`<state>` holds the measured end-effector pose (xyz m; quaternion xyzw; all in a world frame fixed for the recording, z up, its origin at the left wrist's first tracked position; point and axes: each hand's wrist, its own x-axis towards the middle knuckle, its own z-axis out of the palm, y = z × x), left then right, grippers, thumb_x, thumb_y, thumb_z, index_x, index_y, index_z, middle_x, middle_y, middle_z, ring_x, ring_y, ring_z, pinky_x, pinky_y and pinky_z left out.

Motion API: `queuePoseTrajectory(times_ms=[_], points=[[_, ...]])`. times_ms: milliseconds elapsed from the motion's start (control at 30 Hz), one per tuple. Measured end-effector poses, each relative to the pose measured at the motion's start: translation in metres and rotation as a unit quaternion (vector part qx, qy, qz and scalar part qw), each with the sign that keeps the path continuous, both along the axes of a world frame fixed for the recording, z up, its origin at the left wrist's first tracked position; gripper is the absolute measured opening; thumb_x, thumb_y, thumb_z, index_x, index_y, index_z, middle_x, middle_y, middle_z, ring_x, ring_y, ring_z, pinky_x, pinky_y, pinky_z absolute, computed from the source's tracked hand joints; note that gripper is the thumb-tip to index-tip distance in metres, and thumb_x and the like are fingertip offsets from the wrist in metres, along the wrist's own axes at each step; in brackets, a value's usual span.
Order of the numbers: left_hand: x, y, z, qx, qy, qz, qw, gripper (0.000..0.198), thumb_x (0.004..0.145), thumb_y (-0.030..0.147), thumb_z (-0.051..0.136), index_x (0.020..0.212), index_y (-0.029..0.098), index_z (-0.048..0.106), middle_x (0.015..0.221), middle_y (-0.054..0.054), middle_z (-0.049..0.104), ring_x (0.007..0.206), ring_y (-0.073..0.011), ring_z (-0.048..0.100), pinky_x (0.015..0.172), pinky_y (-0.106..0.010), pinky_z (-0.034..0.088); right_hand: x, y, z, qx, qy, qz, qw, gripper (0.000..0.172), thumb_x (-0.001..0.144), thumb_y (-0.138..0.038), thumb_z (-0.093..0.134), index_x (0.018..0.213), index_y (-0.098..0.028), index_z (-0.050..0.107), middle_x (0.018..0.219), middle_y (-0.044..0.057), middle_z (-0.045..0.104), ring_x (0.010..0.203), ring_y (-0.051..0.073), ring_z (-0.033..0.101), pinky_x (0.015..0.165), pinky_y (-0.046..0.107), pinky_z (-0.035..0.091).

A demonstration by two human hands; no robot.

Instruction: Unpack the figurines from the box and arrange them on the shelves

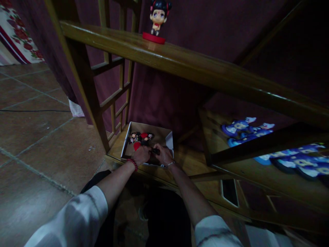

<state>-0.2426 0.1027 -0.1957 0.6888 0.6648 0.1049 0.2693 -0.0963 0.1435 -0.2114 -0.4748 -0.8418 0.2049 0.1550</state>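
Note:
A shallow cardboard box (168,139) sits on the low wooden shelf (191,163). Inside it lie small figurines (140,137) with dark hair and red bases. Both my hands reach into the box's near side. My left hand (141,154), with a red bead bracelet on its wrist, is curled over a red-based figurine. My right hand (163,155), wearing a thin bracelet, is closed on a small dark piece between the two hands. What exactly each hand grips is dim and partly hidden.
One figurine on a red base (156,20) stands on the upper wooden shelf (205,70). Blue figurines (288,151) lie on a lower shelf at the right. A wooden lattice frame (113,99) rises at left, with tiled floor (38,137) beyond.

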Motion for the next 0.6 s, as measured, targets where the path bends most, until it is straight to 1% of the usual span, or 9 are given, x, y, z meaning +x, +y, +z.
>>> queuePoseTrajectory(times_ms=[200,300,367,433,500,600], points=[[0.0017,-0.0023,0.0055,0.0,0.005,-0.006,1.0,0.029,0.079,0.019,0.037,0.093,0.018,0.062,0.09,-0.008,0.064,0.085,-0.0164,0.059,0.072,-0.026,0.045,-0.0025,0.0002,0.0048,-0.007,-0.009,0.011,1.0,0.021,0.062,-0.015,0.052,0.081,-0.024,0.05,0.066,-0.006,0.059,0.058,0.01,0.053,0.053,0.018,0.034],[0.0018,-0.0025,0.0068,-0.011,0.013,0.001,1.0,0.028,0.079,0.021,0.037,0.092,0.019,0.061,0.088,-0.008,0.064,0.085,-0.0171,0.059,0.072,-0.026,0.045,-0.0041,-0.0008,0.0076,-0.003,-0.011,0.014,1.0,0.018,0.063,-0.016,0.051,0.079,-0.024,0.05,0.066,-0.006,0.059,0.059,0.01,0.053,0.054,0.018,0.034],[0.0016,-0.0012,0.0052,-0.016,0.017,0.003,1.0,0.028,0.08,0.021,0.036,0.092,0.019,0.061,0.088,-0.008,0.064,0.084,-0.0168,0.059,0.07,-0.026,0.045,-0.005,-0.002,0.0086,0.003,-0.014,0.003,1.0,0.017,0.063,-0.016,0.052,0.078,-0.023,0.051,0.067,-0.006,0.059,0.059,0.01,0.054,0.054,0.018,0.034],[0.0011,0.0009,0.003,-0.022,0.017,-0.001,1.0,0.027,0.08,0.021,0.036,0.092,0.019,0.06,0.089,-0.007,0.064,0.083,-0.0163,0.06,0.069,-0.025,0.045,-0.0051,-0.0029,0.0082,0.005,-0.016,-0.006,1.0,0.017,0.063,-0.017,0.052,0.079,-0.024,0.051,0.067,-0.005,0.059,0.06,0.01,0.054,0.054,0.019,0.035],[0.0003,0.0027,0.0019,-0.029,0.015,-0.003,0.999,0.026,0.08,0.02,0.036,0.092,0.019,0.06,0.089,-0.006,0.064,0.083,-0.0158,0.06,0.067,-0.024,0.045,-0.0043,-0.0032,0.0067,0.008,-0.018,-0.002,1.0,0.018,0.064,-0.018,0.052,0.081,-0.024,0.052,0.07,-0.004,0.06,0.063,0.011,0.055,0.056,0.019,0.036],[-0.0006,0.0037,0.0037,-0.037,0.017,-0.004,0.999,0.026,0.079,0.019,0.037,0.093,0.018,0.06,0.091,-0.006,0.064,0.083,-0.0154,0.06,0.068,-0.023,0.045,-0.002,-0.0027,0.0036,0.009,-0.018,0.003,1.0,0.021,0.064,-0.018,0.053,0.084,-0.025,0.052,0.075,-0.003,0.062,0.068,0.012,0.056,0.06,0.02,0.039]])
